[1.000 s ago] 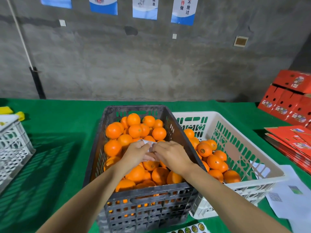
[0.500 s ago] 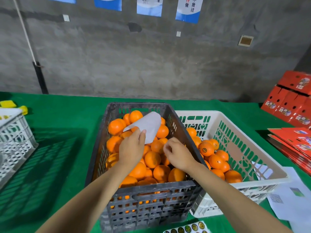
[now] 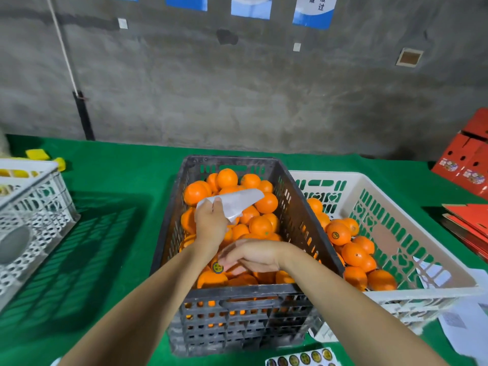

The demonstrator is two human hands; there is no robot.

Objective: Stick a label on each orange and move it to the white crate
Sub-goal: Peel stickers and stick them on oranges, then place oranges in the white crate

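Observation:
A dark grey crate [image 3: 290, 196] in front of me is full of oranges [image 3: 260, 225]. My left hand [image 3: 210, 224] pinches a white label backing sheet [image 3: 235, 203] above them. My right hand [image 3: 249, 256] reaches down to the left over the near oranges, its fingers blurred against an orange that bears a round dark label [image 3: 217, 267]. To the right stands the white crate [image 3: 406, 233] with several oranges, one showing a label [image 3: 335, 234].
A strip of round labels [image 3: 303, 359] lies at the near table edge. Another white crate [image 3: 31, 207] stands at the left. Red cartons [image 3: 467, 165] and flat red boxes [image 3: 470, 220] sit at the right, papers [image 3: 467, 326] near the white crate. A green cloth [image 3: 111, 180] covers the table.
My hands have parted: the left lifted the white sheet up over the oranges, the right dropped down and leftward to the near oranges, where a label now shows.

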